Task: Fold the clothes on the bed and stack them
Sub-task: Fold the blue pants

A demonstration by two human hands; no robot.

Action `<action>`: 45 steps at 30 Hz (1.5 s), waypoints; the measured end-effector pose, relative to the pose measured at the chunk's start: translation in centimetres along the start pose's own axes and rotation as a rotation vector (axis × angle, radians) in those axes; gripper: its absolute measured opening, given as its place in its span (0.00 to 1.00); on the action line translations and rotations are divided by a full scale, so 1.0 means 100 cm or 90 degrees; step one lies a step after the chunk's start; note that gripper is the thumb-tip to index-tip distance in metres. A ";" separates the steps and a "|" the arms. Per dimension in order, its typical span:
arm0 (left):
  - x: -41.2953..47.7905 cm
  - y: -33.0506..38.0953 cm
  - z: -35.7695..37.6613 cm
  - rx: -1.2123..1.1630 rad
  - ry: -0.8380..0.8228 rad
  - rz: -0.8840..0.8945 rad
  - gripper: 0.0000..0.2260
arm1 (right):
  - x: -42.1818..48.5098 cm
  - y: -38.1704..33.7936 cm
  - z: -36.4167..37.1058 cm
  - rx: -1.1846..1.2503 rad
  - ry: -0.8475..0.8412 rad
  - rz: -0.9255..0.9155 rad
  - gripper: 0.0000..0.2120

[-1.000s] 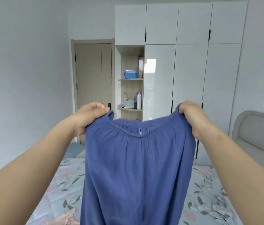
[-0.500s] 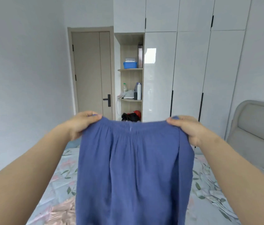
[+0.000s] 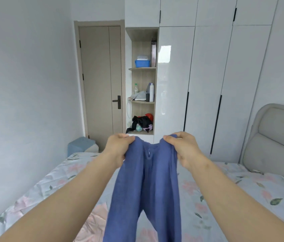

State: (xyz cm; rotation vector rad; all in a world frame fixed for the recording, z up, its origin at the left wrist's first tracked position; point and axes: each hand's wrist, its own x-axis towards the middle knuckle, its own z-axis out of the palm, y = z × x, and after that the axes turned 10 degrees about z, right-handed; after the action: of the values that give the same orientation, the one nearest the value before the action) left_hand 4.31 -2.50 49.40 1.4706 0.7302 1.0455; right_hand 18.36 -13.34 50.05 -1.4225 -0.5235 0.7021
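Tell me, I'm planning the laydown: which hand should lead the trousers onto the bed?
Probably the right hand: both grip the trousers, but a pink garment lies on the bed on the side of the left hand.

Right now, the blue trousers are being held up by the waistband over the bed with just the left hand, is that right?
Not quite: both hands hold them. The head view shows the left hand and the right hand each gripping the waistband of the blue trousers, held up over the bed.

The trousers (image 3: 144, 186) are plain periwinkle blue. The bedsheet (image 3: 268, 186) is pale, printed with pink flowers and green leaves — the garment (image 3: 97, 222) on it, soft pink. Wardrobe (image 3: 207, 67) white, door (image 3: 99, 75) beige.
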 end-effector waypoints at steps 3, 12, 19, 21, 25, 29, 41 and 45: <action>-0.011 -0.001 0.022 -0.008 -0.003 0.036 0.10 | -0.005 0.010 0.015 -0.023 -0.009 -0.019 0.08; -0.036 -0.002 0.022 0.001 -0.098 0.123 0.10 | -0.026 0.003 0.013 0.074 -0.230 0.061 0.14; -0.029 0.000 0.002 -0.073 -0.108 0.126 0.06 | -0.023 -0.002 0.004 -0.176 -0.105 -0.126 0.09; -0.028 0.006 -0.001 -0.149 -0.159 0.110 0.06 | -0.022 0.002 0.001 -0.232 -0.151 -0.148 0.08; -0.025 0.015 -0.007 -0.201 -0.208 0.098 0.07 | -0.022 0.010 -0.003 -0.305 -0.305 -0.097 0.10; -0.020 0.018 -0.017 -0.177 -0.223 0.094 0.07 | -0.018 0.010 -0.009 -0.386 -0.343 -0.018 0.08; -0.011 0.012 -0.032 0.187 -0.088 0.108 0.10 | -0.018 -0.011 -0.017 -0.309 -0.168 -0.175 0.17; -0.019 0.018 -0.030 -0.010 -0.114 -0.026 0.08 | -0.017 -0.008 -0.022 -0.502 -0.187 -0.093 0.16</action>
State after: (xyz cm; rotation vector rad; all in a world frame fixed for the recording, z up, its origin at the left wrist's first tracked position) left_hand 0.64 -3.17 50.67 1.5078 0.6204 0.8738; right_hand 18.80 -16.10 50.75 -1.9873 -1.2151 0.6119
